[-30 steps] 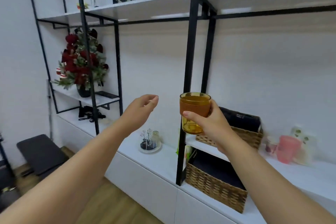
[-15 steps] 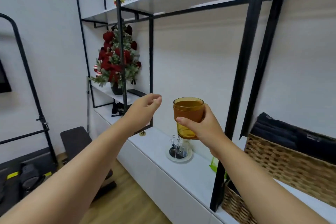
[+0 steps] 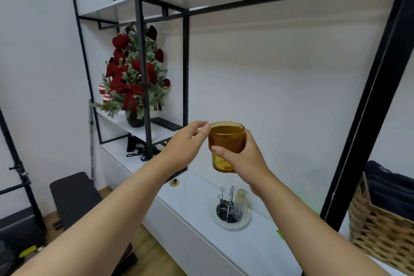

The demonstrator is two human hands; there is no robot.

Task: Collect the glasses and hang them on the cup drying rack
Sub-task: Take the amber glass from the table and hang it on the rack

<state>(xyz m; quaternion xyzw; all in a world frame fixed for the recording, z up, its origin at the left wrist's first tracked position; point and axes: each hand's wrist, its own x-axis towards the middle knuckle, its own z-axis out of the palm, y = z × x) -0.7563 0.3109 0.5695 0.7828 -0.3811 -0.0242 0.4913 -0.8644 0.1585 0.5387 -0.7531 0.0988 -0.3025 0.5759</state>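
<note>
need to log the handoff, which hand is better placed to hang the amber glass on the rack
Right. The right hand already grips the amber glass, almost above the cup drying rack. The left hand only reaches its rim with its fingertips and holds nothing.

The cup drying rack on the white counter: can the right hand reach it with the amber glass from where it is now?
Probably yes. The right hand holds the amber glass in the air above the cup drying rack, with nothing between them. One clear glass already hangs there, but other prongs look free.
</note>
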